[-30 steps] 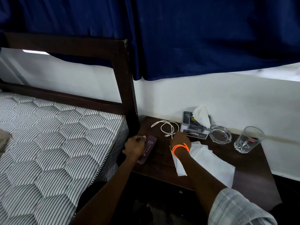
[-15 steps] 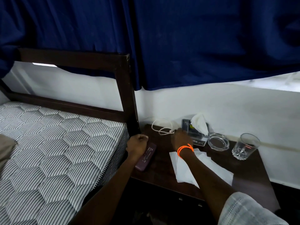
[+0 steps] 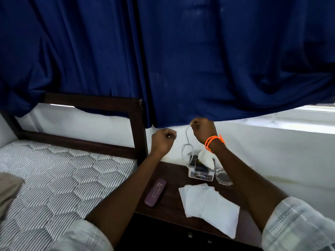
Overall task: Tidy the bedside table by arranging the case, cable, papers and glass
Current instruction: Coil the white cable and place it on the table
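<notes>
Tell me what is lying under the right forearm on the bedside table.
Under the right forearm lies a clear glass ashtray, partly covered, beside the tissue box. The white papers lie just left of the arm. The drinking glass cannot be seen; the arm may hide it.

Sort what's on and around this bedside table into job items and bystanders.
Job items: white cable hanging from the right hand, purple case, white papers; the glass is not in view.
Bystanders: tissue box, glass ashtray, mattress, blue curtain.
</notes>
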